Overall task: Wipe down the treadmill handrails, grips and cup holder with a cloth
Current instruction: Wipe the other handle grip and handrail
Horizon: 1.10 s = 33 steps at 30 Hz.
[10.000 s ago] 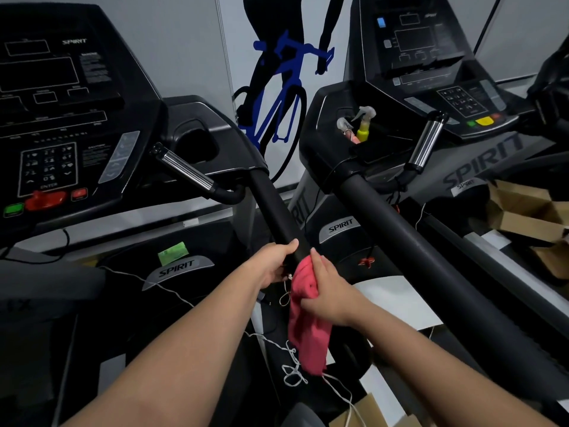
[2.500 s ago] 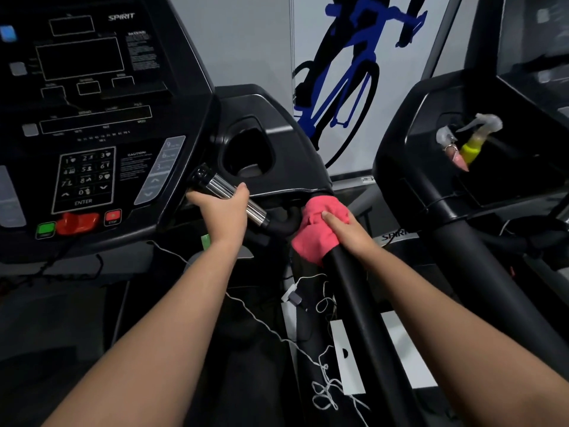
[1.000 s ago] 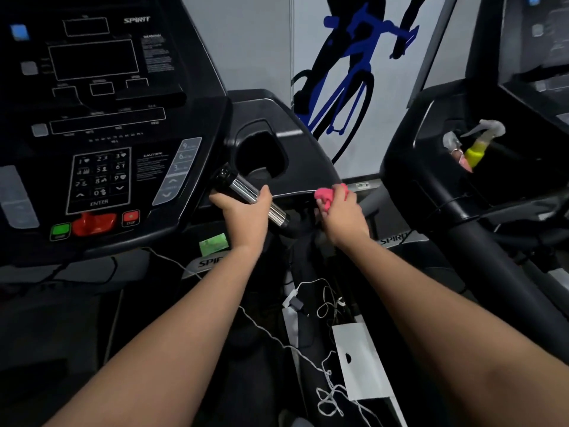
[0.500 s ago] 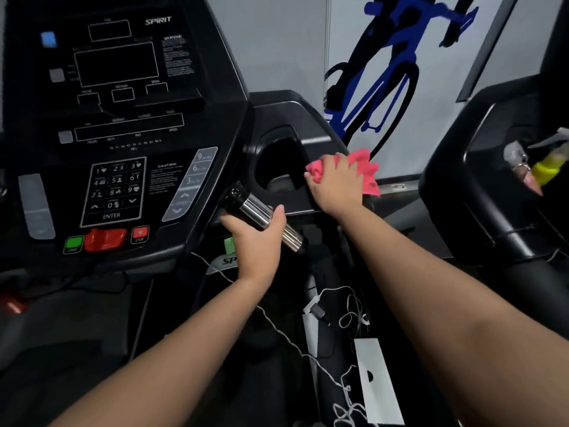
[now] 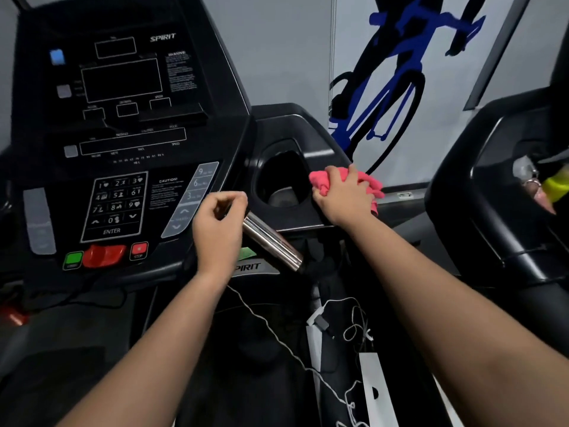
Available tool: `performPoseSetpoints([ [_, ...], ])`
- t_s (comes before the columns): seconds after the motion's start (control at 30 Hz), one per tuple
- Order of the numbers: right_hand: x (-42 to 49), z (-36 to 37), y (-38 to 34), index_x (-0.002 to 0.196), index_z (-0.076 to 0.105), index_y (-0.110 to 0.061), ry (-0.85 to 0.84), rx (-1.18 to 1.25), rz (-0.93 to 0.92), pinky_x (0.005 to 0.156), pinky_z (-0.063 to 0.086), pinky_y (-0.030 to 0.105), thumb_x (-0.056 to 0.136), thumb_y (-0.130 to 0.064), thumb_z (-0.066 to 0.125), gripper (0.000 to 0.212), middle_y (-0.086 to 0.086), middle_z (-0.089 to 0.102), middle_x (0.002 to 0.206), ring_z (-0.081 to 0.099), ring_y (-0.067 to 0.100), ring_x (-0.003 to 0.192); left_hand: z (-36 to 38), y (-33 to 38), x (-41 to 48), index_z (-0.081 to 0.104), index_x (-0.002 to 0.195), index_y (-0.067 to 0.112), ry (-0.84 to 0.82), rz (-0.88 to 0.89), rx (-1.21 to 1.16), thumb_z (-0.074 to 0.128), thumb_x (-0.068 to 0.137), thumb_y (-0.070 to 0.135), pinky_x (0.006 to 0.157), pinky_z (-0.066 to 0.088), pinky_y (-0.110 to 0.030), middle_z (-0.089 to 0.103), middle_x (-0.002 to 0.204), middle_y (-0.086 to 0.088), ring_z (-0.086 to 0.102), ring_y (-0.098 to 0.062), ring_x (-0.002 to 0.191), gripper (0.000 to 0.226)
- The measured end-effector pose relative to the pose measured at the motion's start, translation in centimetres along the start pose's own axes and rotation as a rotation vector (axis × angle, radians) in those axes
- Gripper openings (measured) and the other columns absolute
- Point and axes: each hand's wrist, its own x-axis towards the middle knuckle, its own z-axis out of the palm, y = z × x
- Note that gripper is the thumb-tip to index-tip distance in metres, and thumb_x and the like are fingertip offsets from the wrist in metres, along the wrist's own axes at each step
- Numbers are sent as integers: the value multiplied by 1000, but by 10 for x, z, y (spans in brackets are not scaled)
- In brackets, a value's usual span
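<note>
The black cup holder (image 5: 261,167) sits in the treadmill console, right of the keypad. My right hand (image 5: 343,200) grips a bunched pink cloth (image 5: 371,183) and presses it onto the cup holder's right rim. A chrome grip (image 5: 271,241) slants down from below the console. My left hand (image 5: 218,232) is curled round the grip's upper end and hides it. The black handrail below the grip is mostly behind my right forearm.
The console keypad (image 5: 117,204) and red stop key (image 5: 104,255) lie left of my left hand. A second treadmill (image 5: 480,195) stands close on the right, with a yellow spray bottle (image 5: 555,186) in its tray. White cords (image 5: 277,331) hang below the grip.
My right hand carried the cloth from the handrail up to the cup holder's rim, then a little right along it. My left hand slid up the chrome grip to its upper end.
</note>
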Motion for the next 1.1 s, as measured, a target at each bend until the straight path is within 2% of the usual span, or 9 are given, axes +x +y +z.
performPoseSetpoints([
  [0.07,14,2,-10,140,30,-29,12,-53,2,104,22,62,92,-45,39,52,19,13,153,24,51,130,-4,5,13,70,71,17,-34,-9,26,56,92,22,72,44,-14,69,77,4,60,-1,76,26],
  [0.17,27,7,-24,130,40,-21,44,-105,-64,105,20,59,92,-37,39,41,21,27,145,25,47,129,-10,16,36,64,48,19,3,-107,-154,47,96,22,74,49,-26,68,62,1,64,-13,69,51],
  [0.33,42,12,-28,122,48,-19,153,-26,-198,99,25,48,87,-31,48,37,14,41,130,34,35,121,-16,17,75,62,63,21,58,73,110,49,97,26,74,45,-17,65,71,8,58,-2,69,36],
  [0.47,67,8,-41,136,39,-23,198,94,-207,101,26,44,89,-37,51,50,11,32,142,31,33,126,2,8,110,68,90,17,-56,313,454,54,94,23,90,42,-22,61,99,3,57,-10,97,16],
  [0.6,96,11,-60,147,22,-30,132,160,-205,112,10,54,93,-52,43,62,7,7,156,8,35,142,11,-9,130,60,123,14,-175,301,636,55,93,31,109,33,-32,52,133,1,45,-17,127,35],
  [0.8,135,6,-117,147,19,-38,184,174,-166,108,3,64,93,-58,36,61,2,8,157,10,38,141,13,-12,128,54,132,19,-163,309,683,51,96,27,114,28,-34,42,146,4,34,-14,137,38],
  [0.87,147,0,-135,145,26,-36,196,128,-198,108,7,63,94,-56,34,55,2,20,154,16,37,139,11,-13,129,56,130,19,-146,304,655,48,96,24,110,30,-23,44,145,6,37,-11,135,35],
  [0.97,148,0,-138,144,31,-30,250,111,-233,109,11,59,95,-49,36,52,2,29,150,23,34,135,9,-14,132,59,127,19,-132,291,623,47,96,20,92,22,4,47,142,8,39,-8,132,33],
  [1.1,115,24,-120,149,18,-28,225,151,-280,111,0,59,92,-37,44,64,4,7,158,11,36,141,11,-16,133,62,123,18,-102,309,586,49,95,18,105,37,-26,50,139,6,45,-11,127,31],
])
